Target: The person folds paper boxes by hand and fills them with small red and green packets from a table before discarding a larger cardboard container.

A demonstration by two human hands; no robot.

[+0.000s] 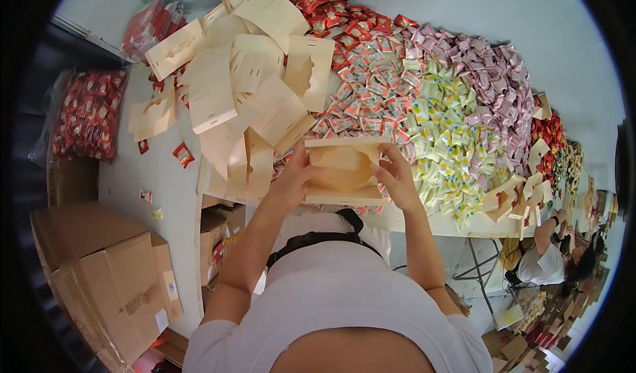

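Both my hands hold a pale wooden-looking box part (343, 194) with a wavy cut-out, in front of my waist at the table's near edge. My left hand (295, 179) grips its left side, and my right hand (396, 176) grips its right side. Table top shows through no part of it; its inside is bare and pale. Beyond and to the left lies a heap of similar pale box panels (213, 90). Right behind the box part are orange-and-white wrapped packets (372, 85), and to their right green-and-white packets (442, 134).
Pink packets (497, 75) and red packets (318, 10) are piled farther back. A clear bag of red packets (89, 114) lies at left, above large cardboard boxes (109, 283). More cut-out box parts (504, 199) stand at right. Another person (544, 263) is at far right.
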